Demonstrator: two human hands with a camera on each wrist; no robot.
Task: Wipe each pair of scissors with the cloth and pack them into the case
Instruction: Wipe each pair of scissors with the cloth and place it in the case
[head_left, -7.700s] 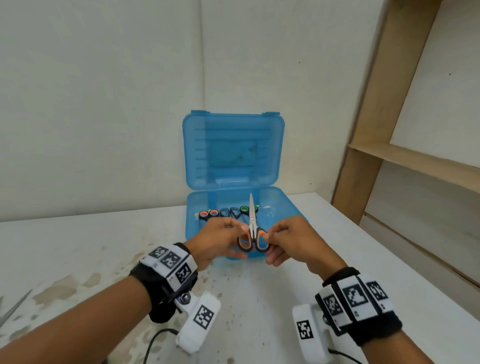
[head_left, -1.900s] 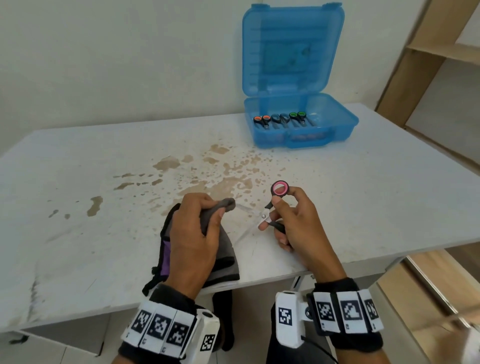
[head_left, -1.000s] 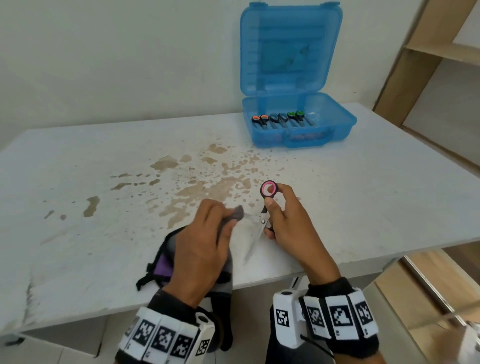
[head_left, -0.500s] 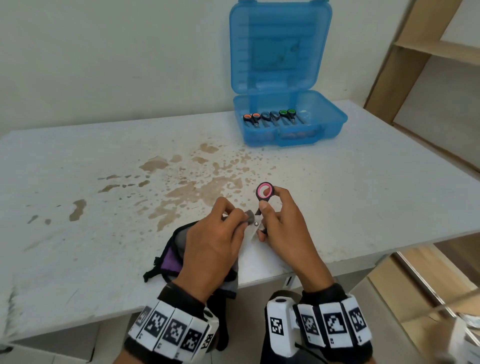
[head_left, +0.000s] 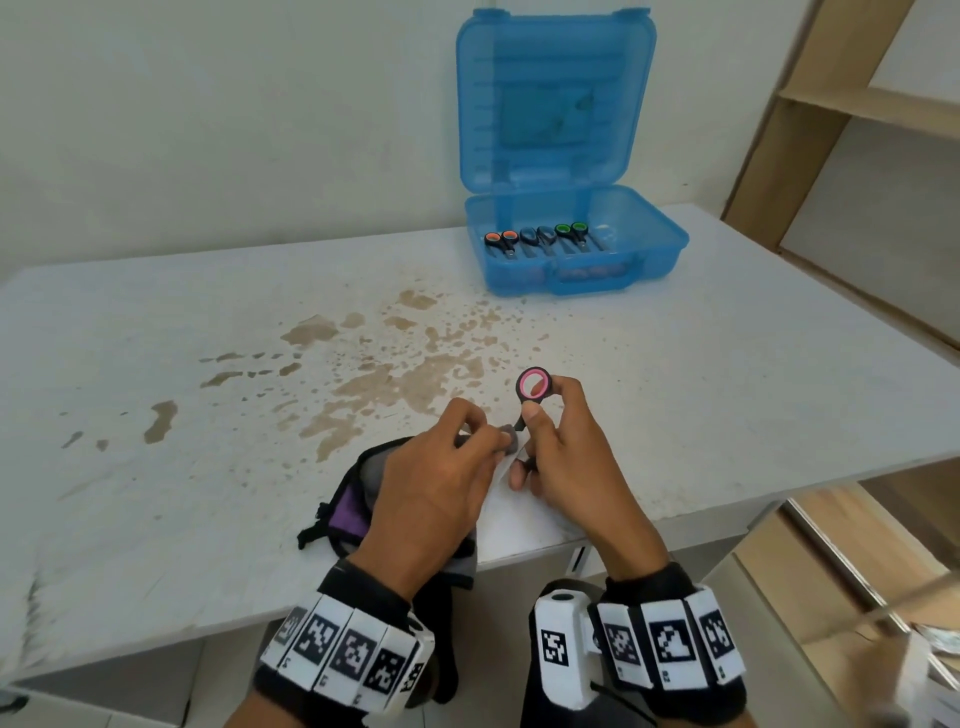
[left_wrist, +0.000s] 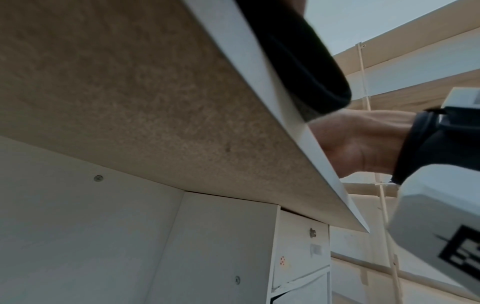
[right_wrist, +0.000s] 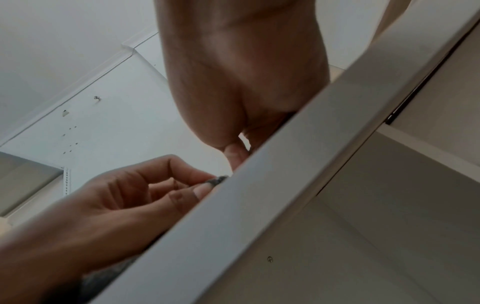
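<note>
My right hand (head_left: 540, 441) grips a pair of scissors with pink-lined black handles (head_left: 533, 385) near the table's front edge; one handle ring stands up above my thumb. My left hand (head_left: 467, 457) pinches a fold of the grey cloth (head_left: 506, 436) against the blade right beside it; most of the blade is hidden by the cloth and fingers. In the right wrist view the left hand (right_wrist: 145, 191) pinches the cloth tip (right_wrist: 217, 181) over the table edge. The open blue case (head_left: 574, 260) stands at the back with three pairs of scissors (head_left: 540, 238) lying inside.
The white table (head_left: 208, 415) has brown stains across its middle. The cloth's dark and purple part (head_left: 353, 512) lies on the table under my left wrist and hangs over the front edge. A wooden shelf unit (head_left: 857, 104) stands to the right.
My left hand has slid the cloth up along the blade toward the handles, closing in on my right hand. The view has shifted slightly; the case has not moved.
</note>
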